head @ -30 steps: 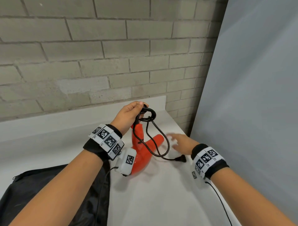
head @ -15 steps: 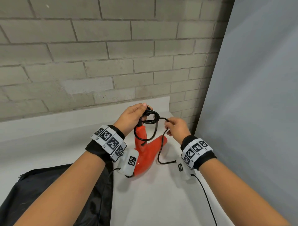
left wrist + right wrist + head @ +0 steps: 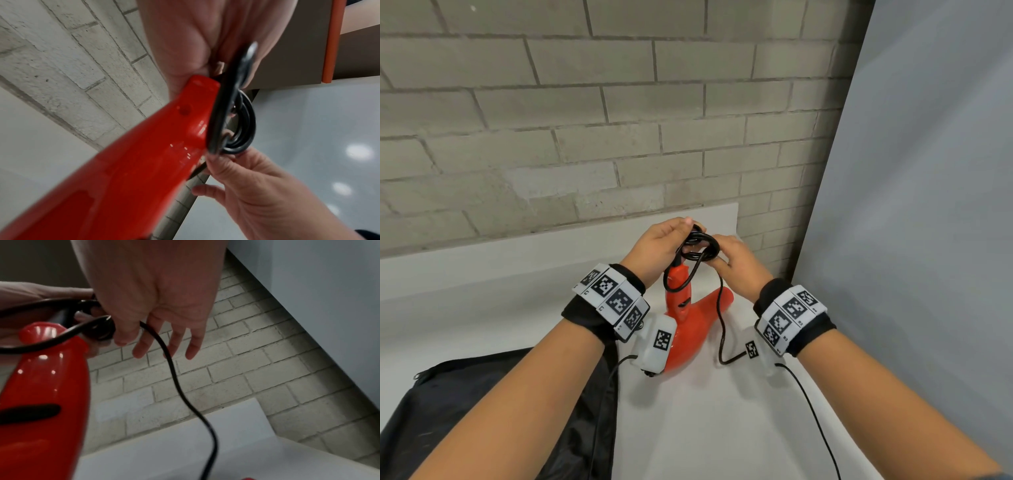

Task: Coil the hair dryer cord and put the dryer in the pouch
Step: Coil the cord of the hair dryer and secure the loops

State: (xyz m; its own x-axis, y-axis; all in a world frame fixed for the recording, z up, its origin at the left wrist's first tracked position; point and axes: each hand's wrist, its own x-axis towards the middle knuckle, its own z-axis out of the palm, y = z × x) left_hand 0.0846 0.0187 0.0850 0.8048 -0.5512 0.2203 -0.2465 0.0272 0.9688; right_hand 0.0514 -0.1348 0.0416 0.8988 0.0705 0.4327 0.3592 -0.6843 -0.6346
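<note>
The red hair dryer [image 3: 690,320] stands nose-down on the white counter [image 3: 705,428], handle up. My left hand [image 3: 664,241] grips the small coil of black cord [image 3: 700,245] at the handle's top. My right hand [image 3: 729,255] meets the coil from the right, thumb and forefinger pinching the cord while the other fingers stay straight. The loose tail hangs down past the dryer and its end lies on the counter. In the left wrist view the dryer handle [image 3: 133,162] fills the frame below the coil [image 3: 242,128]. The right wrist view shows the cord [image 3: 179,382] dropping from my right hand [image 3: 154,305]. The black pouch [image 3: 482,411] lies at the lower left.
A brick wall [image 3: 619,120] backs the counter beyond a low white upstand. A grey panel [image 3: 928,205] closes off the right side. The wrist cameras' thin cables trail across the counter near both forearms.
My right hand left the counter, took hold of the cord and carried it up to the coil in my left hand. The hanging loop grew shorter. The dryer stayed put.
</note>
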